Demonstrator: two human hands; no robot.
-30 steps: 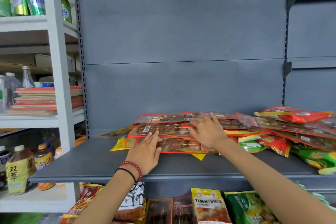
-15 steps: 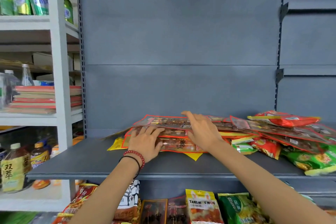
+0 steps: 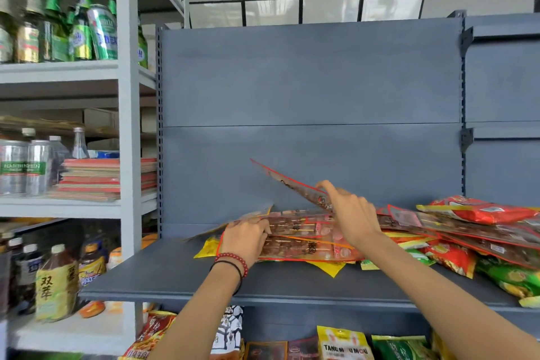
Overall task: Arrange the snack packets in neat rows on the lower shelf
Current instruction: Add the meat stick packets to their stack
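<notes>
A pile of flat red-edged snack packets (image 3: 304, 247) lies on the grey shelf (image 3: 175, 275), with yellow, red and green bags beneath and to the right. My right hand (image 3: 352, 215) pinches one red-edged packet (image 3: 287, 181) and holds it tilted up off the pile, its far end raised toward the back panel. My left hand (image 3: 245, 238) rests on the left end of the pile, fingers curled over a packet's edge.
More snack bags (image 3: 479, 210) are heaped at the shelf's right end. Packets (image 3: 342, 343) stand on the shelf below. A white rack (image 3: 127, 126) at left holds bottles, cans and stacked books. The grey shelf's left front part is bare.
My right hand has lifted one red-edged packet up from the pile, tilting it. My left hand slid further onto the pile's left end. The camera view has tilted upward.
</notes>
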